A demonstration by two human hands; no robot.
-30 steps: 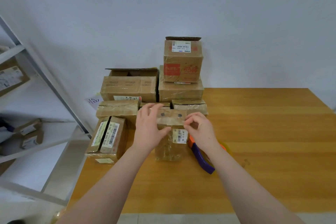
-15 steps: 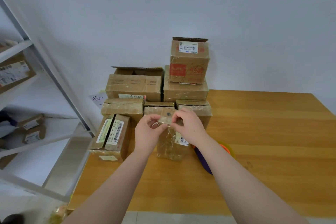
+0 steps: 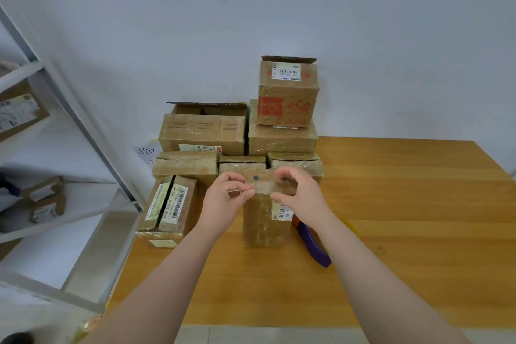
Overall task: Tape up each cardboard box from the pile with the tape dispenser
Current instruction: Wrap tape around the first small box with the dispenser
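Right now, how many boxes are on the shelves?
3. One box sits high on the rack; lower down, a second box and a third box sit close together. More may hide past the picture's edge.

Head-worn wide view, forward and down, close over table (image 3: 391, 204)

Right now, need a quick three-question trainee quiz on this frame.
1. True or false: the right hand holds the tape dispenser.
2. Where on the upright box do the left hand and right hand grip? A) top B) base C) nowhere
3. Fill in: the tape dispenser lies on the ___.
Key: 1 false; 2 A; 3 table.
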